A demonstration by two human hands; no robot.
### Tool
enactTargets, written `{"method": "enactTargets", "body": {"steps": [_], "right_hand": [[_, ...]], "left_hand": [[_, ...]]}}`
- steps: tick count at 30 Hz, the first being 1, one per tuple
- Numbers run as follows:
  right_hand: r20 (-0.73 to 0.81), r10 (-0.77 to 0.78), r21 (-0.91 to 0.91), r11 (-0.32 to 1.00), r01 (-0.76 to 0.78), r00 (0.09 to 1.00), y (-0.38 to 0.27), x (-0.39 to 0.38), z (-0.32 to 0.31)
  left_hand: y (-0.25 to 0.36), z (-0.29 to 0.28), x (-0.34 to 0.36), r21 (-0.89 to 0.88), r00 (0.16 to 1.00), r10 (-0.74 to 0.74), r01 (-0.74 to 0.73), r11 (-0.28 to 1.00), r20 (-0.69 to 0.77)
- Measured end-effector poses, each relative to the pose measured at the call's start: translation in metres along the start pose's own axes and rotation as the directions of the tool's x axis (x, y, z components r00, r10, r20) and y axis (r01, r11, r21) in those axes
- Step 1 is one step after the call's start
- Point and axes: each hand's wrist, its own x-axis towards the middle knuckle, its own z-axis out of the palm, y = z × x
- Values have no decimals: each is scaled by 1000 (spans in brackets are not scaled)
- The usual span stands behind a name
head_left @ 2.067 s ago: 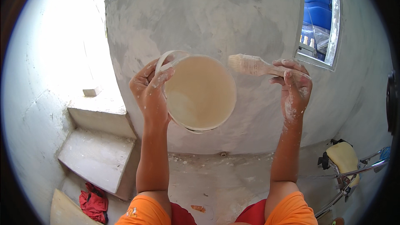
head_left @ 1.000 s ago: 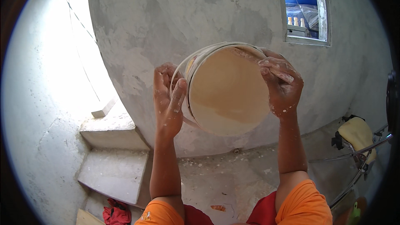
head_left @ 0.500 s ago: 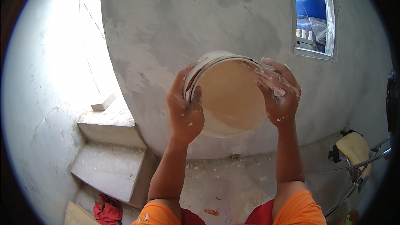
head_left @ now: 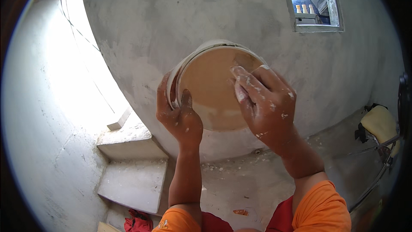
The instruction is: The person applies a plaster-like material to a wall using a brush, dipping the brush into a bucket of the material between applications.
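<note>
I hold a round, white-rimmed vessel (head_left: 214,99) up in front of the grey wall, its beige round face turned toward me. I cannot tell whether it is a bucket or a sieve. My left hand (head_left: 182,118) grips its left edge, thumb over the rim and fingers behind. My right hand (head_left: 268,101), smeared with white paste or powder, is in front of the upper right part of the face. Its fingers are bent and pressed together, their tips at the beige surface; whether they pinch anything is hidden.
A grey plastered wall (head_left: 171,8) stands ahead, with a small window opening (head_left: 317,28) at upper right. Concrete steps (head_left: 133,184) and a red cloth (head_left: 138,221) are at lower left. A chair with a yellowish pad (head_left: 380,122) stands at right. White specks dot the floor (head_left: 240,189).
My right hand has left the right rim and moved inward over the beige face, its fingers closing. The vessel and my left hand have shifted left and slightly up in view.
</note>
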Motion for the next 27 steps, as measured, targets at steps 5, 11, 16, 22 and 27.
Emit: {"method": "enactTargets", "body": {"steps": [5,11,16,22,27], "right_hand": [[237,74,116,988,-104,969,14,-5,25],[298,152,4,987,-161,942,33,-18,28],[273,151,28,986,-165,950,48,-25,27],[335,205,42,972,-232,920,67,-39,32],[404,257,35,955,-295,878,65,-39,35]], "left_hand": [[3,2,-6,66,997,21,-26,997,67],[3,12,-22,190,993,98,-110,976,67],[-1,24,-30,158,999,50,-51,986,7],[-10,21,-34,214,931,321,-354,911,172],[-14,20,-33,186,926,339,-367,911,168]]}}
